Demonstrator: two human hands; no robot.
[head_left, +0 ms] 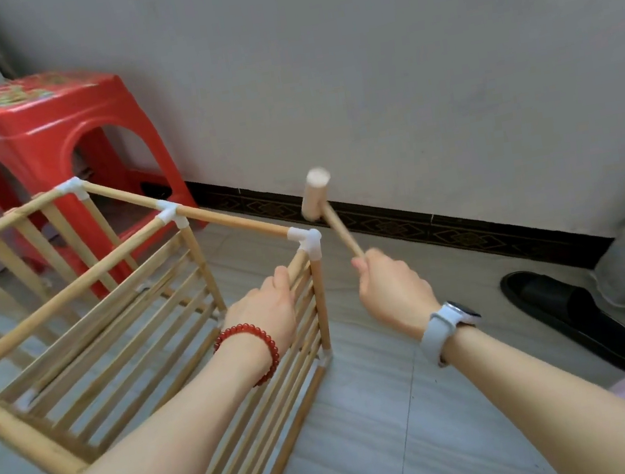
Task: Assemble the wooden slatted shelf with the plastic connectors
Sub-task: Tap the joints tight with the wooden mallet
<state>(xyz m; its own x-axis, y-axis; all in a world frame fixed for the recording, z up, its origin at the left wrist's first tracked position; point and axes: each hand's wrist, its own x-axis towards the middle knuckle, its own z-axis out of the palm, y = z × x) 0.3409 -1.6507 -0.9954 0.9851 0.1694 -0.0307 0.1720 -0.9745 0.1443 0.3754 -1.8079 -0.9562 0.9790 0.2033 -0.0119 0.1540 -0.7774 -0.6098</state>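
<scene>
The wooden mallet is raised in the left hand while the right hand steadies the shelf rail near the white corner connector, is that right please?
The hands are swapped. The head view shows the mallet in the right hand, while the left hand steadies the shelf rail near the white corner connector.

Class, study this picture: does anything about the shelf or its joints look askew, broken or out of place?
Nothing stands out. The white connectors look seated on the shelf; the blurred mallet is merely raised.
</scene>
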